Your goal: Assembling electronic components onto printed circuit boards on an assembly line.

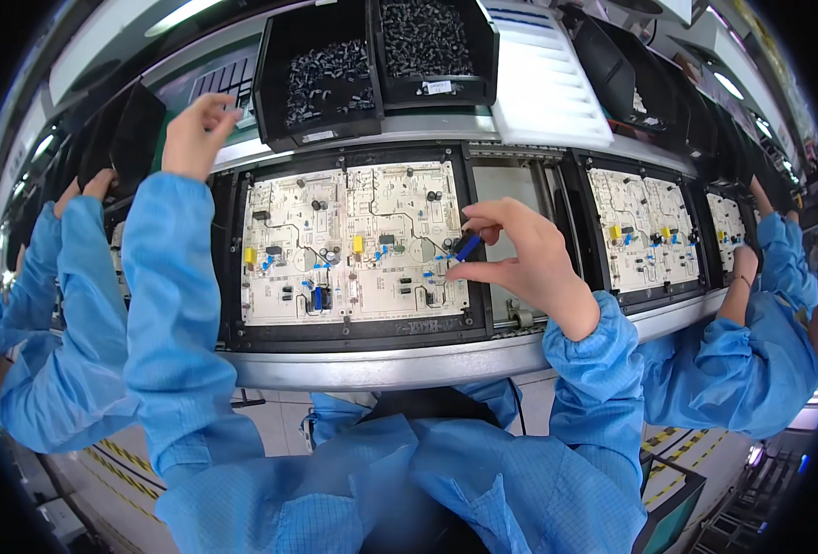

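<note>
My right hand is over the right edge of the second circuit board, with a blue block-shaped component at its bent fingers. The thumb reaches below the component, close to the board. Raised at the far left, my left hand has its fingers curled in toward the thumb, beside the black parts bin. Whatever those fingers hold, if anything, is too small to make out. On the first circuit board a similar blue component stands near the lower right corner.
Both boards sit in a black frame behind a metal rail. A second parts bin and a white ribbed tray stand behind. More boards lie to the right. Co-workers in blue sleeves work on both sides.
</note>
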A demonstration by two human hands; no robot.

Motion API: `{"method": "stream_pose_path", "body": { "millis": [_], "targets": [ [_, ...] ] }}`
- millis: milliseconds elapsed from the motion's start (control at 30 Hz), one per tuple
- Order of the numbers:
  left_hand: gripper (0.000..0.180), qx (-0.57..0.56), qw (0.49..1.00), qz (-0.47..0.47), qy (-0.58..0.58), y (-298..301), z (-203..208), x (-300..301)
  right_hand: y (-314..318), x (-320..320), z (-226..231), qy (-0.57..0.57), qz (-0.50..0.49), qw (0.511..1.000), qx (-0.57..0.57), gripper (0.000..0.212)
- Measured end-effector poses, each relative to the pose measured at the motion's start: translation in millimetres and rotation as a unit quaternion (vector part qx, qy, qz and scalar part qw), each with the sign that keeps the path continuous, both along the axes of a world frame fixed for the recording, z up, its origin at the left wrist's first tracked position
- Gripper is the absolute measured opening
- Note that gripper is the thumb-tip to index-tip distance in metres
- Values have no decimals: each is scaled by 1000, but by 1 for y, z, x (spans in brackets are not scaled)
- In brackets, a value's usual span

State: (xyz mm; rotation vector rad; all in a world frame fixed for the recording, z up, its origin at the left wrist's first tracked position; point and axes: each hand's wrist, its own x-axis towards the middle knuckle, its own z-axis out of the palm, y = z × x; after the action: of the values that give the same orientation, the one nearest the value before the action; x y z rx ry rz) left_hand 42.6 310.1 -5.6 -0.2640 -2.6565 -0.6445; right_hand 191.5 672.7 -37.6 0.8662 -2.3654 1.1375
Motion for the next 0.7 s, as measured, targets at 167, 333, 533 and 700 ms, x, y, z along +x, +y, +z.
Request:
{"method": "stream_pose_path", "body": {
  "millis": [167,333,533,700],
  "targets": [
    [30,-54,995,56,64,-47,-40,-78,4,2,0,-6,5,1000,18,54],
    [54,-162,981,79,71,-63,-104,-121,4,-1,-3,-31,14,999,22,51],
    [49,-248,961,116,44,-44,-99,-121,6,-3,-5,-63,2,998,4,48],
    [33,-296,944,122,75,-36,-90,-123,5,-5,-5,-109,-10,993,47,44]
  ]
}}
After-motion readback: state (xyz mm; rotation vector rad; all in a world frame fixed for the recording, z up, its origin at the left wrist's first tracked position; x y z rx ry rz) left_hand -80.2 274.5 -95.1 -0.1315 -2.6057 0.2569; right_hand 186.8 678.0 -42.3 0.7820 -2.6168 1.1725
